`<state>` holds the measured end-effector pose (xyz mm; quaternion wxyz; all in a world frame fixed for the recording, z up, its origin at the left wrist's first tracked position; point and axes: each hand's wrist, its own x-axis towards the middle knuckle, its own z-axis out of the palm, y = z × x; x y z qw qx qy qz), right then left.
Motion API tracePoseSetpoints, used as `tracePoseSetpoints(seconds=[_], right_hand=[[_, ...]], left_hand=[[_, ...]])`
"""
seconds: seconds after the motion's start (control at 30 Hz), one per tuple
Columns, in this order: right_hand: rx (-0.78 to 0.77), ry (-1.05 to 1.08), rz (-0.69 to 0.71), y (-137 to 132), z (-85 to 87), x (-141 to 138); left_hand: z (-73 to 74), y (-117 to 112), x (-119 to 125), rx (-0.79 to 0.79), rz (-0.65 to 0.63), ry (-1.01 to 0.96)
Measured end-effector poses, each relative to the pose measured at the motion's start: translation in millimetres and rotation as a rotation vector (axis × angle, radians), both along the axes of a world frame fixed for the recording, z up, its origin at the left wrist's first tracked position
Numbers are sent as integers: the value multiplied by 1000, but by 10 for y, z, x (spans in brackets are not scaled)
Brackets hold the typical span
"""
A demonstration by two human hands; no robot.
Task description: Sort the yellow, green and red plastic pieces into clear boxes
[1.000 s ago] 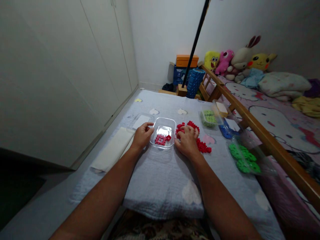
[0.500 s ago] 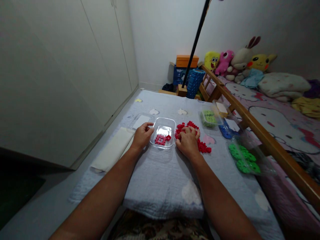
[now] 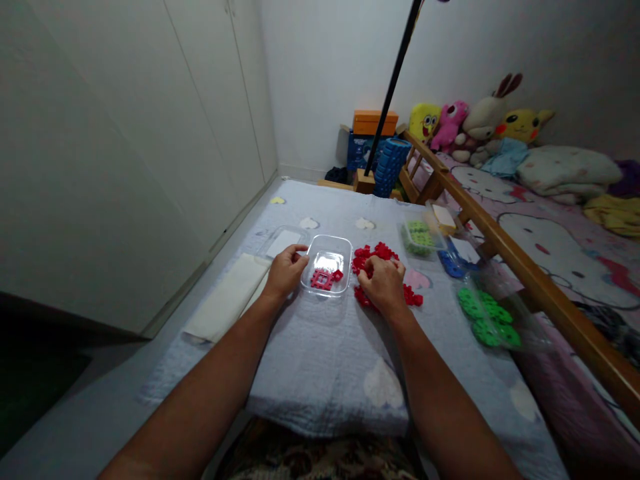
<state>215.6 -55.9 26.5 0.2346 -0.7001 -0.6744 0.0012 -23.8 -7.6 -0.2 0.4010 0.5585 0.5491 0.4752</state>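
A clear plastic container (image 3: 345, 250) sits on a pale blue quilt (image 3: 325, 347) and holds a few red building pieces (image 3: 323, 278). My left hand (image 3: 285, 272) grips the container's left rim with curled fingers. To its right lies a pile of red pieces (image 3: 376, 253). My right hand (image 3: 384, 285) rests on that pile, fingers curled down over the pieces; what is under them is hidden.
A second clear box with light green pieces (image 3: 418, 236), blue pieces (image 3: 453, 263) and a bag of bright green discs (image 3: 487, 317) lie to the right. A wooden bed rail (image 3: 520, 267) runs along the right. A container lid (image 3: 283, 241) and white paper (image 3: 227, 297) lie left.
My right hand has pulled slightly back and to the right over the red pile, uncovering pieces at its left edge. My left hand and the container have stayed put.
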Motion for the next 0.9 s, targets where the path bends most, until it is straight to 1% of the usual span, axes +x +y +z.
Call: tracePoseSetpoints(seconds=[0.1, 0.2, 0.3, 0.37, 0.43, 0.53, 0.67, 0.9], right_hand=[[12, 34, 0, 10, -12, 27], [97, 113, 28, 5, 2, 19], [226, 182, 119, -25, 35, -47], [268, 204, 196, -53, 60, -111], [256, 203, 262, -80, 85, -171], [171, 153, 310, -106, 116, -233], [76, 64, 293, -107, 138, -256], [17, 15, 302, -73, 137, -250]], left_hand=[[1, -1, 2, 8, 2, -4], [6, -3, 7, 8, 1, -5], [5, -1, 10, 7, 3, -1], [1, 1, 9, 5, 4, 1], [-5, 3, 8, 4, 5, -1], [-11, 2, 9, 3, 7, -14], [-10, -1, 11, -6, 8, -12], [1, 2, 7, 12, 10, 9]])
